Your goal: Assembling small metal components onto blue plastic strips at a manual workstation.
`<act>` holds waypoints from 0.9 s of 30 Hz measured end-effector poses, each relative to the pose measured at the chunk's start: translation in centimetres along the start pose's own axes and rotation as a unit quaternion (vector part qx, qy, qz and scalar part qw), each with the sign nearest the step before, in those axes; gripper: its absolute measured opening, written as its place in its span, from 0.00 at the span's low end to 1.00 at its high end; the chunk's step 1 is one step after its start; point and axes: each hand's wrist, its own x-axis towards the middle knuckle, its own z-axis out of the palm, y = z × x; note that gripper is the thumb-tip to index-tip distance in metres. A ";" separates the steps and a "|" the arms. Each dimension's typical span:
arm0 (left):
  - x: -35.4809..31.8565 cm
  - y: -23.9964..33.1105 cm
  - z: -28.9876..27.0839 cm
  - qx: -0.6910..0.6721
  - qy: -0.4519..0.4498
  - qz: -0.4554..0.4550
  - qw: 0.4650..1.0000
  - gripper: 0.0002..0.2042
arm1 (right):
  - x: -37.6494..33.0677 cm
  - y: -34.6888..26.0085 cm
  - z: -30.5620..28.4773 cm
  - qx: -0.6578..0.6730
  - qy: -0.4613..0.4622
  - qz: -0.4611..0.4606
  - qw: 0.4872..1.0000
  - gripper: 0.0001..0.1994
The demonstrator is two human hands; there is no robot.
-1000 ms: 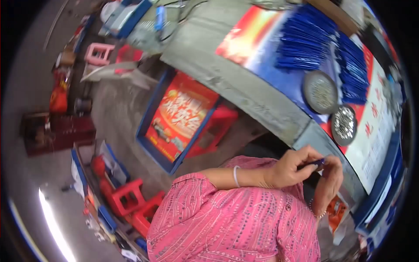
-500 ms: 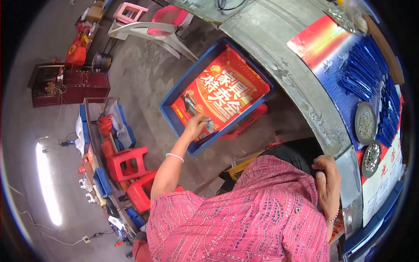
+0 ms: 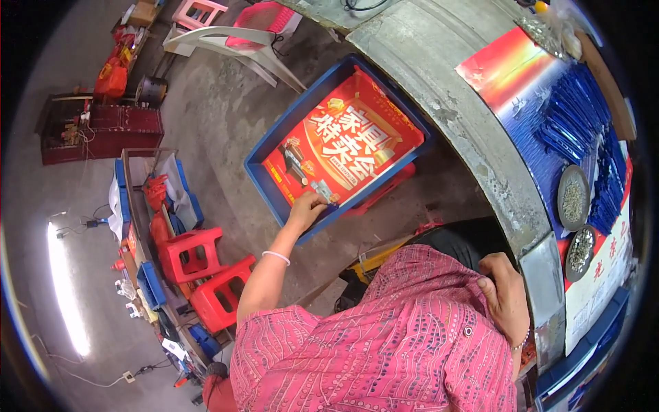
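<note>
My left hand (image 3: 307, 209) reaches over the near corner of a blue plastic tray (image 3: 270, 198). Its fingers are closed at a small dark blue piece (image 3: 331, 207), too small to identify. A red printed sheet (image 3: 302, 134) with large white lettering lines the tray. Beside the table edge, my right hand (image 3: 506, 299) rests loosely curled against the pink patterned shirt, thumb apart from the fingers. Nothing shows in it, though its fingertips are partly hidden.
At right, the grey worktable (image 3: 473, 130) carries blue strips (image 3: 575, 113) and a dish of small metal parts (image 3: 573, 199), with another dish (image 3: 581, 253) nearer. Red stools (image 3: 223, 292) stand left, a white chair (image 3: 226, 41) behind. A bench (image 3: 141, 226) bears blue bins.
My left hand has moved slightly toward the tray's near edge, and a dark blue piece now shows at its fingertips. My right hand has turned and lowered a little. The view has shifted slightly.
</note>
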 end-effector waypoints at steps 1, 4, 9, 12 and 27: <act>0.2 0.2 0.1 -0.016 -0.022 -0.018 0.999 0.06 | -0.2 0.2 -0.1 -0.001 0.007 0.004 1.000 0.17; 1.1 1.3 0.1 0.068 -0.053 0.035 0.996 0.07 | -0.9 1.1 -0.4 -0.016 0.046 0.016 0.999 0.16; 0.9 3.0 -2.0 0.065 0.081 0.103 0.989 0.07 | -0.1 2.3 -0.3 -0.070 0.020 -0.067 0.995 0.13; 2.6 16.1 -2.4 -0.084 0.079 0.130 0.985 0.08 | -1.4 2.6 -0.6 -0.067 0.030 -0.068 0.995 0.13; 12.4 48.2 14.3 0.092 0.063 0.583 0.805 0.11 | -9.1 4.3 -1.6 -0.007 0.160 0.077 0.984 0.11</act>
